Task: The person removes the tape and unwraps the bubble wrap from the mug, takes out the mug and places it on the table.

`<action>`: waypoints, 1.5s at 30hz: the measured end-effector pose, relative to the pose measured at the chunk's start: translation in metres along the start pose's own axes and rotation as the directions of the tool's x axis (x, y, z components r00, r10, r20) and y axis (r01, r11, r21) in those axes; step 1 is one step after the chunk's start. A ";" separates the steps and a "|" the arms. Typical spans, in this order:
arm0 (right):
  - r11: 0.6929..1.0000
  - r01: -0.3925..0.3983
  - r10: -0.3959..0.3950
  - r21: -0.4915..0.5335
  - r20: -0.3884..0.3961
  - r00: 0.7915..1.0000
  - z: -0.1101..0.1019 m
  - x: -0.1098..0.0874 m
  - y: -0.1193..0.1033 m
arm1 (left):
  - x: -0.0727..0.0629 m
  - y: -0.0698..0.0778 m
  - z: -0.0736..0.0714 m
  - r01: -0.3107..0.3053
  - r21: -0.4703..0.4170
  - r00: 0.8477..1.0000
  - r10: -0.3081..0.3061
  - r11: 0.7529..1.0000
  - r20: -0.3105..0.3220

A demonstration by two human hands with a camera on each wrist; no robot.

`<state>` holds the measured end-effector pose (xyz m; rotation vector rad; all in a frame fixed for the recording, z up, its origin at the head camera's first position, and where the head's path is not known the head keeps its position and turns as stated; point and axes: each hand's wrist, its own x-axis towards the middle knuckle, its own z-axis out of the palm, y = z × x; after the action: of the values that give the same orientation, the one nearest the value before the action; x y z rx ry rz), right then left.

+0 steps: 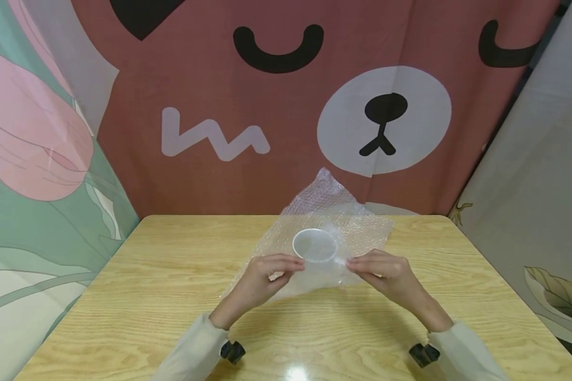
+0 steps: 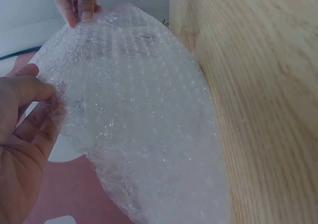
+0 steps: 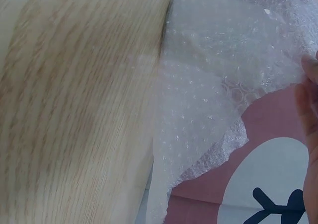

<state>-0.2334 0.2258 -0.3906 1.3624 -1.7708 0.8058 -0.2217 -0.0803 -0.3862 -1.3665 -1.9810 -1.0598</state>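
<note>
A sheet of clear bubble wrap (image 1: 362,227) spreads over the table, its far corner rising against the backdrop. On it, a round, whitish see-through container (image 1: 315,245) with a white rim shows its open top. My left hand (image 1: 273,272) pinches the near part of the wrap, just below the container's left side. To the right of the container, my right hand (image 1: 383,269) pinches the wrap too. From the left wrist view, the raised wrap (image 2: 139,100) hangs between both hands and hides the container.
The light wood-grain table (image 1: 181,275) reaches back to a curtain (image 1: 195,180) printed with a reddish-brown animal face. Patterned cloths hang at both sides. A small black device (image 1: 232,352) is strapped at the left wrist, and another similar device (image 1: 424,354) at the right.
</note>
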 end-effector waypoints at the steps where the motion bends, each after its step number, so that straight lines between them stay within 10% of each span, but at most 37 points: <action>1: 1.000 0.009 -0.009 -0.001 0.001 1.000 0.000 0.000 0.000 | 0.000 0.000 0.000 -0.020 0.006 1.000 0.020 1.000 0.001; 16: 0.997 0.079 -0.079 -0.003 0.049 0.996 -0.004 -0.001 -0.012 | -0.006 0.005 -0.001 -0.092 -0.031 0.995 0.094 0.995 0.042; 25: 0.990 -0.135 0.134 0.037 0.026 0.991 -0.003 -0.010 -0.017 | -0.009 0.010 0.003 0.103 -0.123 0.994 -0.098 0.987 0.050; 35: 0.905 -0.424 0.424 0.028 0.024 0.905 -0.003 -0.015 -0.024 | -0.009 0.018 0.006 0.329 -0.199 0.944 -0.320 0.923 0.076; 45: 0.863 -0.498 0.489 0.085 0.108 0.865 -0.003 -0.010 -0.031 | -0.009 0.022 0.004 0.356 -0.169 0.933 -0.341 0.919 0.113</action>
<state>-0.2007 0.2262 -0.3967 1.0209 -2.2138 1.1465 -0.1978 -0.0773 -0.3883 -1.1864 -2.2930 -1.4015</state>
